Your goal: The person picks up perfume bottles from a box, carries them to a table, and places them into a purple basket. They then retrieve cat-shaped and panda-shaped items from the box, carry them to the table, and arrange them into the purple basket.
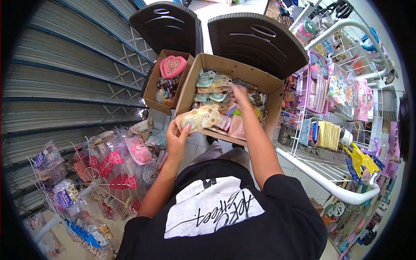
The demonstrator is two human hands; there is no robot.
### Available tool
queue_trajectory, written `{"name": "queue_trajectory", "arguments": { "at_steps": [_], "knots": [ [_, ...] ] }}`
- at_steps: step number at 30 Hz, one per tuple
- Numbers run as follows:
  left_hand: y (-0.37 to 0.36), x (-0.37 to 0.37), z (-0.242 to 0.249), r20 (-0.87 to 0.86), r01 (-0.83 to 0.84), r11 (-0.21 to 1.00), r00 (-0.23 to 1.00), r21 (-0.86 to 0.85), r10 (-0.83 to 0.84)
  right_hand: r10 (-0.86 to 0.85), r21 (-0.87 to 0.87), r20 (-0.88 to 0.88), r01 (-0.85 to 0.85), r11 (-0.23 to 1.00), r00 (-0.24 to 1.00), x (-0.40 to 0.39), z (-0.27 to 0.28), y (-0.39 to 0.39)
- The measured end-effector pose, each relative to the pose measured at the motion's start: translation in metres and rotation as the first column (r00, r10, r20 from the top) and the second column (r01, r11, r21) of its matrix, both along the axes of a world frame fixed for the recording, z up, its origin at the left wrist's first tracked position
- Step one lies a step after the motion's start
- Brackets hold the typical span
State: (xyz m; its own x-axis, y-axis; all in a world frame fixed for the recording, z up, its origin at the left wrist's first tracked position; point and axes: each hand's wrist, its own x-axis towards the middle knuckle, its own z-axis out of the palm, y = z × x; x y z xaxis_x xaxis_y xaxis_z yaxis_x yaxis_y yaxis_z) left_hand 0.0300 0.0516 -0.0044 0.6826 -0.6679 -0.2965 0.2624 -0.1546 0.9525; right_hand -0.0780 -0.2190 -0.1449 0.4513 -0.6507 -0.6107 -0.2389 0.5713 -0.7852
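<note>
My left hand is closed on a flat cream pack with a cartoon animal face, held over the near left edge of the large cardboard box. Inside that box, my right hand is at the right end of a stack of teal and cream cartoon-face packs. Its fingers are curled, and what they grip, if anything, is hidden. Pink packs lie in the near part of the box, partly behind my right forearm.
A smaller box with a pink heart-shaped case adjoins on the left. Two dark chairs stand behind. To the right is a white wire rack of goods; hanging packets crowd the left, before a metal shutter.
</note>
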Motion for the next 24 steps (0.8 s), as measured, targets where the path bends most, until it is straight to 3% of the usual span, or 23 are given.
{"name": "queue_trajectory", "arguments": {
  "at_steps": [1,2,4,5,8,9,11,13,14,15,17,18,19,21,24],
  "knots": [
    [0.007,-0.001,-0.002,0.009,-0.003,1.000,1.000,-0.006,0.003,-0.173,0.040,-0.077,0.176,0.984,0.982,0.000,-0.036,-0.005],
    [0.014,-0.002,-0.005,-0.093,-0.056,0.996,0.994,-0.068,0.050,-0.171,0.036,-0.066,0.173,0.984,0.983,0.006,-0.052,-0.007],
    [0.021,-0.005,0.006,-0.272,-0.108,0.985,0.960,-0.133,0.069,-0.200,0.279,-0.224,0.260,0.925,0.954,0.018,-0.070,-0.010],
    [0.023,-0.004,0.007,-0.264,-0.111,0.984,0.962,-0.141,0.071,-0.198,0.274,-0.215,0.253,0.928,0.957,0.023,-0.076,-0.011],
    [0.035,-0.001,0.004,-0.462,-0.036,0.989,0.886,-0.143,-0.034,-0.217,-0.271,-0.306,0.133,0.953,0.927,0.026,-0.076,-0.005],
    [0.037,-0.001,0.003,-0.456,-0.036,0.988,0.889,-0.150,-0.036,-0.218,-0.277,-0.298,0.134,0.952,0.929,0.025,-0.072,-0.004],
    [0.035,-0.004,0.003,-0.483,-0.022,0.983,0.873,-0.180,-0.069,-0.142,-0.429,-0.516,-0.111,0.896,0.845,0.017,-0.071,-0.007],
    [0.034,-0.007,0.003,-0.493,-0.031,0.977,0.867,-0.209,-0.078,-0.123,-0.399,-0.497,-0.101,0.911,0.859,0.009,-0.071,-0.007],
    [0.036,-0.008,-0.001,-0.501,-0.024,0.976,0.861,-0.215,-0.090,-0.141,-0.173,-0.410,0.075,0.982,0.901,0.008,-0.068,-0.007],
    [0.035,-0.007,-0.003,-0.507,-0.014,0.975,0.856,-0.223,-0.103,-0.185,0.082,-0.320,0.222,0.972,0.929,0.007,-0.065,-0.008],
    [0.033,-0.007,0.000,-0.516,0.006,0.975,0.848,-0.222,-0.123,-0.074,0.010,-0.308,0.081,0.997,0.949,0.004,-0.087,-0.019],
    [0.033,-0.009,0.000,-0.535,0.011,0.979,0.836,-0.203,-0.120,-0.201,-0.335,-0.413,0.057,0.940,0.888,0.007,-0.135,-0.025],
    [0.032,-0.010,-0.003,-0.525,-0.018,0.975,0.844,-0.223,-0.104,-0.181,-0.354,-0.401,0.030,0.935,0.898,0.008,-0.116,-0.025],
    [0.035,-0.009,-0.007,-0.527,0.004,0.979,0.843,-0.202,-0.112,-0.177,-0.502,-0.578,-0.177,0.847,0.796,0.005,-0.058,-0.016],
    [0.035,-0.008,-0.006,-0.530,-0.023,0.978,0.843,-0.207,-0.092,-0.065,-0.478,-0.531,-0.236,0.846,0.845,0.002,-0.037,-0.017]
  ]
}}
